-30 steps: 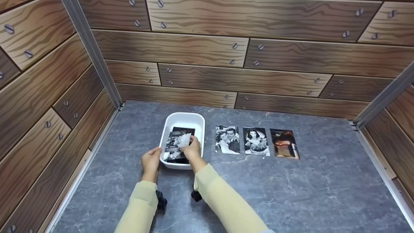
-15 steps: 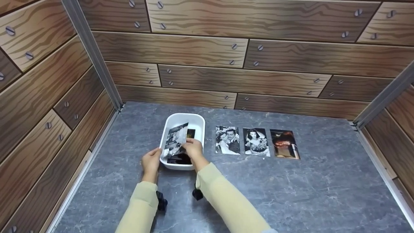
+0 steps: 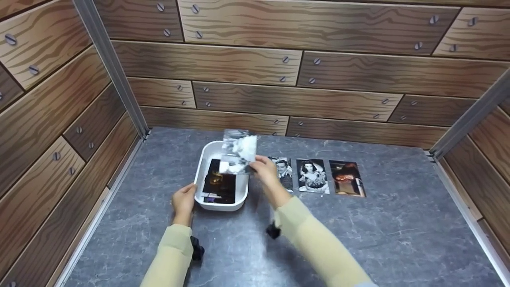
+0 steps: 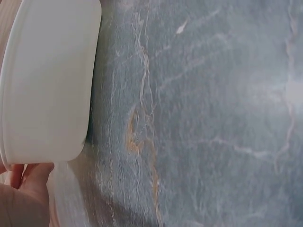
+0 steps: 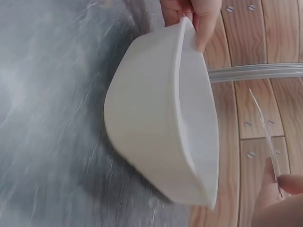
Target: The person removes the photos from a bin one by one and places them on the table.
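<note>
My left hand [image 3: 184, 202] grips the left rim of a white plastic basin [image 3: 221, 207], thumb over the edge, as the right wrist view also shows of this left hand [image 5: 204, 16]. Above the basin's right side, my right hand [image 3: 269, 173] pinches a black-and-white photo print [image 3: 239, 153] by its lower right edge. Motion blurs the picture on it. Edge-on in the right wrist view, the print [image 5: 265, 127] is thin, held between thumb and fingers. Inside the basin lie dark photo prints [image 3: 219, 185], overlapping, partly covered by the raised one.
Right of the basin, three prints lie in a row on the grey marbled tabletop [image 3: 398, 223]: a black-and-white couple [image 3: 283, 169], partly behind my right hand, a black-and-white portrait [image 3: 312, 175] and a colour print [image 3: 346, 178]. Wood-patterned walls [image 3: 247, 63] enclose the back and sides.
My right hand has lifted the black-and-white print up out of the basin and moved it right, uncovering the dark prints beneath. The left hand keeps its hold on the rim.
</note>
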Demonstrator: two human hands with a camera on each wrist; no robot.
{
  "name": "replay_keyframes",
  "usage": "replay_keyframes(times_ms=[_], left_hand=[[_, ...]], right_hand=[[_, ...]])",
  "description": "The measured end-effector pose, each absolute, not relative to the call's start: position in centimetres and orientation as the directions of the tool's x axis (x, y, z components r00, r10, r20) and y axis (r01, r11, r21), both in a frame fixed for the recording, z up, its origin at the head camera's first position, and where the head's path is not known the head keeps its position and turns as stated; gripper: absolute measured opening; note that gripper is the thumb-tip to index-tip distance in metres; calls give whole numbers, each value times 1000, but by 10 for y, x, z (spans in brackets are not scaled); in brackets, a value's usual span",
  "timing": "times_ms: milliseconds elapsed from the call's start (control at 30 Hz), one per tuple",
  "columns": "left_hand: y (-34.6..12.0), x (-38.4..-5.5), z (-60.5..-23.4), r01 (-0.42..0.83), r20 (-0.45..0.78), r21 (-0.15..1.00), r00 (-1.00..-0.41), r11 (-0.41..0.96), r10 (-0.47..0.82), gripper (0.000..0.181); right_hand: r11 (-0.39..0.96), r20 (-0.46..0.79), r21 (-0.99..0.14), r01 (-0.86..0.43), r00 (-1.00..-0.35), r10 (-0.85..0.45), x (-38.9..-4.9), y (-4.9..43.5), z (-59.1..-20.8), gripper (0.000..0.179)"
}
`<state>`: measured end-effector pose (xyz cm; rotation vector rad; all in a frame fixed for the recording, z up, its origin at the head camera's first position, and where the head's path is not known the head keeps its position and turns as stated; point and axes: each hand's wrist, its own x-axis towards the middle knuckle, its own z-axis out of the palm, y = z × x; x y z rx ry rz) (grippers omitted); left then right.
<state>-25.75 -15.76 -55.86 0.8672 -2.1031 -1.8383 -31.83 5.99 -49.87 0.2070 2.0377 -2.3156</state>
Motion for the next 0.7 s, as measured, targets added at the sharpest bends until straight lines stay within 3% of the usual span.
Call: replay_keyframes(times_ms=[167, 700], left_hand=[[-159, -258, -558, -318, -234, 947, -792, 54, -564, 36], [-155, -257, -558, -284, -220, 959, -784, 21, -581, 35]], right_hand=[[-194, -167, -969, 152, -984, 63, -293, 95, -503, 38], [-71, -349, -935, 347, -937, 13, -202, 182, -570, 45]])
